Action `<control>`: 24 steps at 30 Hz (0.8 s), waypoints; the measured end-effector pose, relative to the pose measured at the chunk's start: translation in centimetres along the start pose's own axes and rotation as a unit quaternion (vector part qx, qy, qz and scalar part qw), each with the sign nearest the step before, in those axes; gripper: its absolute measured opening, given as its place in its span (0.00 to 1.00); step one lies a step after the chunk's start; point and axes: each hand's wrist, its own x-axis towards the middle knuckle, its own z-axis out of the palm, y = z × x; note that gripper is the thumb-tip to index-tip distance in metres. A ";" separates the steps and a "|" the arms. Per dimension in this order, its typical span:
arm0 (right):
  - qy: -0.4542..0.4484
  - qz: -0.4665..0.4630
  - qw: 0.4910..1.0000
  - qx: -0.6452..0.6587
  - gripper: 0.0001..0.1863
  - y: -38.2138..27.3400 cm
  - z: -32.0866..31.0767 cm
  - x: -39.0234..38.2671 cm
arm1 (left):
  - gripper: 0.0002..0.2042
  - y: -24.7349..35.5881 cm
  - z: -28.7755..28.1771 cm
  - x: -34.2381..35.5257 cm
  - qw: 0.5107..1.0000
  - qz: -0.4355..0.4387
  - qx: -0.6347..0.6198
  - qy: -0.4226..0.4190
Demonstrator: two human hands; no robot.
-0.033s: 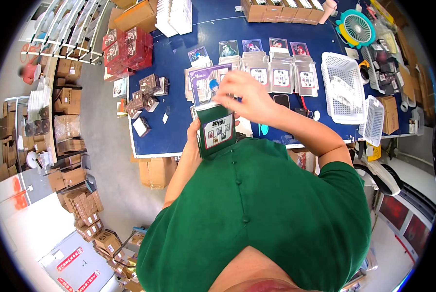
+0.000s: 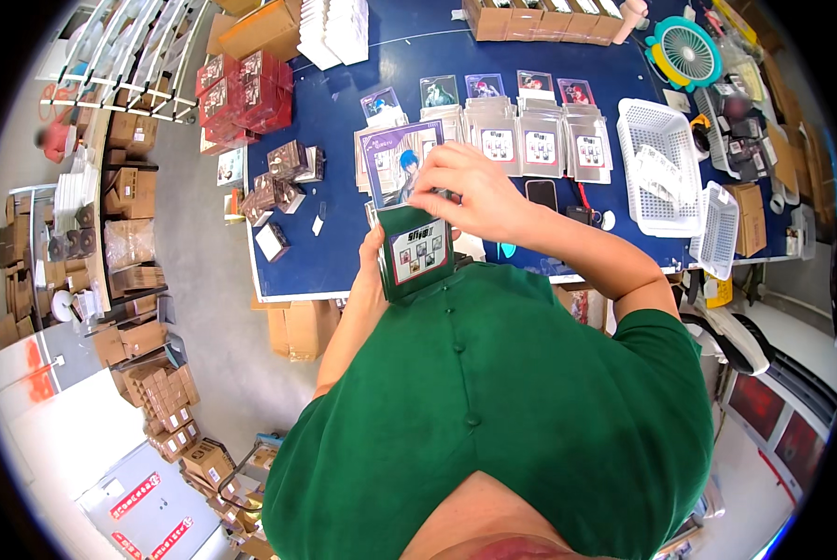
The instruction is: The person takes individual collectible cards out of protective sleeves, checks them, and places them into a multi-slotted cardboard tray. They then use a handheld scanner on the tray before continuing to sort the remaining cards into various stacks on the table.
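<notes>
Pinching purple-bordered pic card (image 2: 405,161) w/ blue-haired character, low on its R side, w/ R hand (image 2: 474,194). Gripping flat, clear-looking printed sleeve (image 2: 420,250) in L hand (image 2: 372,266), wrapped round its L side, in front of chest. Keeping card at sleeve's top end; can't tell if bottom edge is inside. Beyond, on blue table (image 2: 330,93): row of sleeved-pack stacks (image 2: 542,149) w/ five smaller pic cards (image 2: 484,87) behind. To R: black smartphone (image 2: 541,193), white plastic basket (image 2: 629,173), teal-and-yellow fan (image 2: 685,52). To L: small brown boxes (image 2: 288,161), red-wrapped box stack (image 2: 246,93) farther off.
</notes>
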 end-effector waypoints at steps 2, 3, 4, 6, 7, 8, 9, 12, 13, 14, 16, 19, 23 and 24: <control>0.065 -0.010 0.997 0.027 0.04 0.2 -0.7 0.2 | 0.52 -0.4 -1.1 0.8 0.996 0.014 -0.027 -0.082; 0.098 -0.014 0.994 0.041 0.05 0.3 -1.4 0.5 | 0.52 -0.6 -1.6 1.2 0.991 0.021 -0.040 -0.123; 0.164 -0.053 0.985 -0.029 0.08 1.3 -3.0 1.1 | 0.53 -0.4 -0.9 2.0 0.989 0.034 -0.035 -0.138; 0.172 -0.020 0.985 -0.013 0.12 1.3 -4.2 2.0 | 0.54 -0.6 -1.0 2.3 0.987 0.028 -0.055 -0.150; 0.159 -0.025 0.987 -0.004 0.13 1.7 -4.4 2.3 | 0.54 -0.5 -1.0 2.7 0.985 0.025 -0.064 -0.158; 0.136 -0.024 0.990 -0.003 0.13 1.7 -4.1 2.1 | 0.55 -0.5 -0.9 2.8 0.987 0.024 -0.064 -0.144; 0.113 -0.023 0.993 -0.003 0.13 1.7 -3.6 1.6 | 0.55 -0.4 -0.8 2.7 0.989 0.023 -0.063 -0.130; 0.040 0.014 0.998 0.053 0.13 2.4 -2.4 0.3 | 0.56 -0.5 -1.1 2.9 0.993 0.010 -0.062 -0.101; 0.016 0.033 0.996 0.078 0.13 2.8 -2.1 -0.3 | 0.54 -1.0 -2.0 3.0 0.992 0.009 -0.082 -0.100; -0.014 0.037 0.994 0.105 0.13 3.6 -0.9 -1.1 | 0.52 -1.2 -2.1 3.1 0.994 0.016 -0.093 -0.062; -0.002 0.038 0.991 0.129 0.13 4.3 1.7 -2.5 | 0.46 -1.3 -2.9 3.7 0.969 0.027 -0.230 -0.086; 0.073 0.044 0.994 0.064 0.15 5.3 3.0 -3.1 | 0.42 -0.4 -2.1 4.5 0.992 0.044 -0.109 0.046; -0.016 0.250 0.896 0.367 0.13 7.4 4.3 -2.7 | 0.41 0.9 -5.5 4.3 0.983 0.072 -0.118 0.119; -0.028 0.282 0.888 0.362 0.13 8.6 4.7 -1.9 | 0.42 0.7 -8.2 3.6 0.959 0.157 -0.060 0.226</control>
